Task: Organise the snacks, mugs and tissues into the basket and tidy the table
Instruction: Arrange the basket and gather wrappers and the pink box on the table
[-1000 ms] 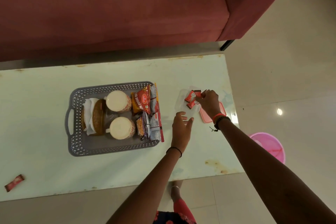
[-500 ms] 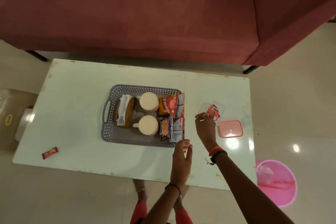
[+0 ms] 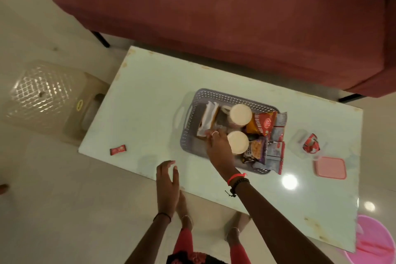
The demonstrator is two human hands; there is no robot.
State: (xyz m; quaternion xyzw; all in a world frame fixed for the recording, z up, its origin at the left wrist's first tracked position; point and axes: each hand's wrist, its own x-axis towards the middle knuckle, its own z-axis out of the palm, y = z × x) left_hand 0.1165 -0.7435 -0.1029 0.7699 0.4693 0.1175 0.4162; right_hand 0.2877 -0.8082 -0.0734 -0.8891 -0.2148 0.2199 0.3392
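Your right hand [image 3: 218, 148] reaches over the near wall of the grey basket [image 3: 225, 95] at the centre of the frame, its fingertips at the lower corner of the tissues [image 3: 209, 118]. They are blurred, so I cannot tell whether they pinch the paper or only touch it. Your left hand [image 3: 168, 182] hovers flat over the near table [image 3: 150, 103] edge, fingers straight, holding nothing. The tissues stand at the basket's left end, the two mugs [image 3: 239, 114] just right of them, and the snack packets [image 3: 260, 122] along its right side. This looks like a tucking step, so press the tissues down and leftward against the wall, keeping your wrist clear of the nearer mug beside it. One red sweet [image 3: 117, 149] lies alone at the left of the frame, well apart from the basket, and your free left hand is the nearer one for it. At the right, a clear tub [image 3: 296, 141] of red sweets stands uncovered, with its pink lid [image 3: 330, 167] just below it.
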